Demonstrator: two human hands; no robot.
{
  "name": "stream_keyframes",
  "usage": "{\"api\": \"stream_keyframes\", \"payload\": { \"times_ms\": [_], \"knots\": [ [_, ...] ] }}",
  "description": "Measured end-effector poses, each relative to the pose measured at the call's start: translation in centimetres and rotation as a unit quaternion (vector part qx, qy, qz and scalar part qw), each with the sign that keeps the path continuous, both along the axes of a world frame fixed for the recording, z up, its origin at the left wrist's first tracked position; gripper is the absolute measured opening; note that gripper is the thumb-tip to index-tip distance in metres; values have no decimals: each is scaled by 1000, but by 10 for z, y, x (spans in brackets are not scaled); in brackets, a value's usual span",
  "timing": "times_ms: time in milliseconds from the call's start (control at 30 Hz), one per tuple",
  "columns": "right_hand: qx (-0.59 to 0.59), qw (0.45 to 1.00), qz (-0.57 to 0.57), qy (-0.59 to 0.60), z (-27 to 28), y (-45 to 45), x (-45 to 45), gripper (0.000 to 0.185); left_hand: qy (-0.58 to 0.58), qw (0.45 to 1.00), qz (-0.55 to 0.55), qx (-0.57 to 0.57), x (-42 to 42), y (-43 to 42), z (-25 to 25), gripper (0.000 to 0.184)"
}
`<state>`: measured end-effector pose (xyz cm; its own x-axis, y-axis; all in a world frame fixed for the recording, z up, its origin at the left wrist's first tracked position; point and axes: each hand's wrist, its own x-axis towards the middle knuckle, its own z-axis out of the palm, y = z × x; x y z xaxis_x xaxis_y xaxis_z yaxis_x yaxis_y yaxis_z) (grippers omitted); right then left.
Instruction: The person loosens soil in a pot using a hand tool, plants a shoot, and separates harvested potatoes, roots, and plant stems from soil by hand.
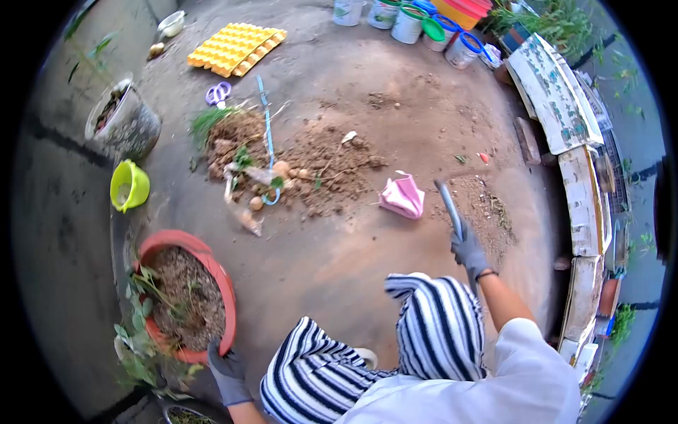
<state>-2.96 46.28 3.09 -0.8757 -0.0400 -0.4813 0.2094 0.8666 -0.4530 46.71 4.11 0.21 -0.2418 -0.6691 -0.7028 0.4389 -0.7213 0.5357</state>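
Observation:
My left hand point(227, 371), in a grey glove, grips the near rim of a red-orange round pot point(229, 300) filled with soil and a few green stems. In my right hand point(470, 249), also gloved in grey, is a long grey metal tool point(449, 205), its upper end pointing away over the floor. A crumpled pink cloth item point(402, 196) lies left of the tool. Farther left, a heap of loose brown soil point(236, 136) spreads over the floor, with a blue strap point(266, 116) and a torn plastic bag point(244, 212) on it.
Yellow egg trays point(235, 48) and purple-handled scissors point(218, 92) lie beyond the soil. A lime-green pot point(129, 186) and a large planter point(127, 124) stand at left. Lidded tubs point(407, 25) line the back. Worn white boxes point(554, 92) run along the right.

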Motion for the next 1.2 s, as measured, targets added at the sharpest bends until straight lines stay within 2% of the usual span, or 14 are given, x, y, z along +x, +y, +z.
{"api": "stream_keyframes", "payload": {
  "times_ms": [167,233,267,367,400,467,533,600,633,700,833,933,1000,1200],
  "knots": [
    [-3,989,-146,17,-42,112,62,52,-21,999,-2,45,-26,57,22,22],
    [164,971,-64,161,-123,223,126,51,-103,988,-62,102,29,56,-33,17],
    [148,973,-150,95,-110,224,137,47,-186,974,-130,26,-10,71,16,15],
    [130,960,-247,23,-109,245,160,42,-174,972,-132,86,-30,65,33,12],
    [127,963,-237,18,-108,245,160,42,-180,976,-115,36,-3,55,6,9],
    [51,933,-351,-60,-99,235,160,42,-149,973,-172,18,-17,41,30,8],
    [34,952,-291,-88,-108,255,161,45,-151,975,-161,13,-10,34,34,8],
    [235,952,-120,-155,-106,257,131,48,-212,955,-207,27,6,21,23,8],
    [235,954,-108,-154,-98,251,117,48,-214,957,-195,28,11,25,22,8],
    [325,941,-39,-85,-23,172,70,47,-179,968,-175,27,-11,32,35,9],
    [56,990,109,71,-8,53,-24,44,-210,970,-116,33,-32,43,43,8],
    [-245,907,301,160,-6,-110,-63,44,-228,968,-103,25,-36,53,50,16],
    [-292,821,448,201,-19,-207,-74,46,-245,964,-96,-20,-32,61,49,26],
    [-140,785,523,301,-66,-393,-64,45,-270,952,-144,-20,-81,94,106,32]
  ]
}}
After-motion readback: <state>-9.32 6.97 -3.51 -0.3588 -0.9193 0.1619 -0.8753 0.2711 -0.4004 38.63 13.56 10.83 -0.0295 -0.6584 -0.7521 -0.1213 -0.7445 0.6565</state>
